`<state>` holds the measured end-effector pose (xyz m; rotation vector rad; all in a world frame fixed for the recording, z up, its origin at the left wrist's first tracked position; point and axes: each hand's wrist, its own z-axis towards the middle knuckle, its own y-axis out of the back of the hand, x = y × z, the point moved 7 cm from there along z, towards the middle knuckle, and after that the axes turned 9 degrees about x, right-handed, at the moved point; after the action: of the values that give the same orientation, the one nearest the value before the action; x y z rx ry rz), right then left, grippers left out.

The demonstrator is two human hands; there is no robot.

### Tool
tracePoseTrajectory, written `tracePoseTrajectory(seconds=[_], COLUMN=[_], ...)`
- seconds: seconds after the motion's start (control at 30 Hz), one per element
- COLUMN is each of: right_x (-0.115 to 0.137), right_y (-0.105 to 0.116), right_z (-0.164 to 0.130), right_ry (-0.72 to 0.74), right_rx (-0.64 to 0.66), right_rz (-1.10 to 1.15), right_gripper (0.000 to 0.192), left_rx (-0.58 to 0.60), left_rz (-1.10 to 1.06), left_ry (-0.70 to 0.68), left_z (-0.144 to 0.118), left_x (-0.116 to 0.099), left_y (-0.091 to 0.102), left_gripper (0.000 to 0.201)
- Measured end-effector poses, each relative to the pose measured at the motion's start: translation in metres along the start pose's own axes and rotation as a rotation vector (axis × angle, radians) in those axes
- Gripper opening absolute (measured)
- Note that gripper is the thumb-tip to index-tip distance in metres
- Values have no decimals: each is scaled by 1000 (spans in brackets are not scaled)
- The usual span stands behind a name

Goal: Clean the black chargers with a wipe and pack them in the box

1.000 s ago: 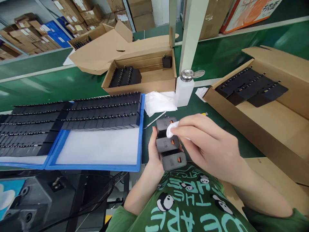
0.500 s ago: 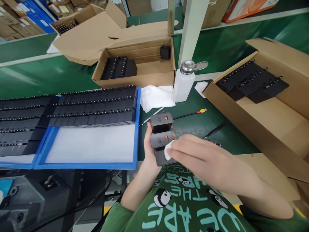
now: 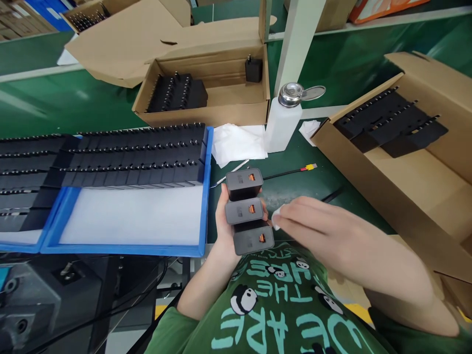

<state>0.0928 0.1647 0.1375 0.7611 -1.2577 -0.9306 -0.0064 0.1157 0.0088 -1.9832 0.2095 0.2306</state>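
Note:
My left hand (image 3: 221, 221) grips a row of three dark grey chargers (image 3: 248, 211), port faces up, each with an orange port. My right hand (image 3: 313, 226) pinches a small white wipe (image 3: 276, 216) just right of the chargers, beside the middle one. Both hands hover over the green bench near its front edge.
A blue tray (image 3: 129, 248) with rows of black chargers lies to the left. A white dispenser bottle (image 3: 282, 120), white cloths (image 3: 238, 142), a thin metal tool (image 3: 232, 173) and a cable (image 3: 291, 172) lie behind my hands. Cardboard boxes of chargers stand behind (image 3: 206, 113) and at right (image 3: 405, 187).
My right hand slid the wipe down along the charger faces, then drew it off to the right, uncovering all three ports. The view tilted slightly downward.

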Motion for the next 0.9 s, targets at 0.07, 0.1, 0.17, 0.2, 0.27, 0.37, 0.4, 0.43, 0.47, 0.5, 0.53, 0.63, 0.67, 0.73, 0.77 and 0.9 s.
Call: tracePoseTrajectory(seconds=[0.07,0.1,0.17,0.2,0.27,0.37,0.4,0.43,0.47,0.5,0.53,0.63,0.67,0.73,0.77,0.9], right_x=[-2,-1,7,12,16,10,10,11,14,19,23,30,30,29,28,25], right_y=[9,11,10,7,0,-4,-3,-2,-2,-3,-5,-14,-17,-22,-22,-20], right_z=[-4,-4,-1,1,3,-2,-3,-5,-5,-5,-4,-2,-2,-2,-2,-12], right_ry=[-13,-6,45,76,85,-11,-32,-24,9,53,102,198,216,257,273,258], right_rx=[-83,-122,-154,-141,-81,-11,-12,-32,-69,-121,-182,-367,-404,-424,-418,-330], right_rz=[27,46,70,61,9,-56,-49,-33,-18,-9,-8,-44,-46,-29,-17,4], right_gripper=[26,25,26,29,33,32,32,31,32,33,33,25,23,23,24,27], left_rx=[2,0,-10,-15,-23,-45,-51,-57,-62,-67,-78,-115,-120,-109,-98,-57], left_rz=[-21,-32,-48,-51,-50,-47,-49,-54,-60,-66,-69,-50,-36,-17,-12,7], left_ry=[2,-1,-16,-20,-27,-18,-12,-6,-4,-2,-12,-78,-99,-102,-85,-69], left_z=[-1,-1,-2,-2,-1,3,4,5,6,6,5,0,-2,-5,-6,-5], left_x=[-1,-2,-2,-2,-1,-1,0,0,1,1,1,-1,-1,1,3,5], left_y=[-4,-6,-7,-7,-2,8,11,12,12,10,8,0,-2,-6,-6,1], left_gripper=[71,71,72,72,73,68,66,66,67,67,67,65,65,62,61,59])
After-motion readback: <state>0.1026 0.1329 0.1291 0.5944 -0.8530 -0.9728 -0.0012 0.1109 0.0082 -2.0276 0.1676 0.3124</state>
